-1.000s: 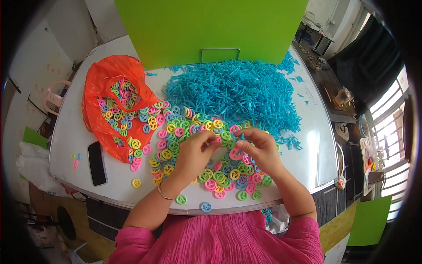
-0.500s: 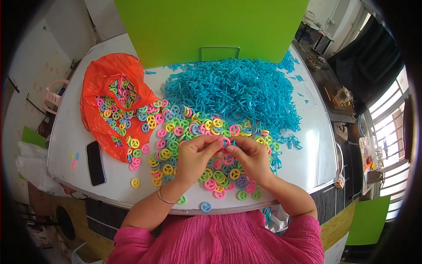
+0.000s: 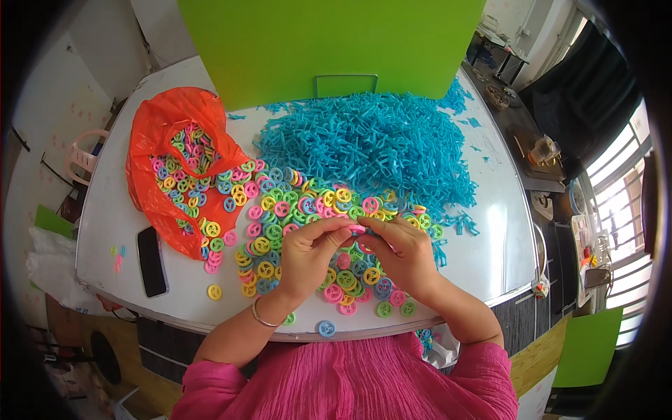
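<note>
Between the fingertips of both hands is a small pink plastic wheel [image 3: 355, 229], held above the pile. My left hand [image 3: 310, 253] pinches its left side; my right hand [image 3: 402, 253] is closed at its right side, with a bit of blue plastic showing under the fingers. How the blue bit sits against the wheel is hidden. Below and around the hands spreads a heap of spoked wheels [image 3: 345, 280] in pink, yellow, green and blue. Beyond them lies a large mound of thin blue forked plastic pieces [image 3: 364, 143].
A red plastic bag [image 3: 150, 122] spilling more wheels lies at the left, with a black phone [image 3: 152, 262] near it. A bright green panel [image 3: 329, 49] with a metal handle stands at the back. One blue wheel [image 3: 326, 328] rests at the white table's [image 3: 483, 269] front edge.
The pink wheel has tipped from facing me to nearly edge-on. My right hand has rolled over it, its fingers now covering most of the blue piece.
</note>
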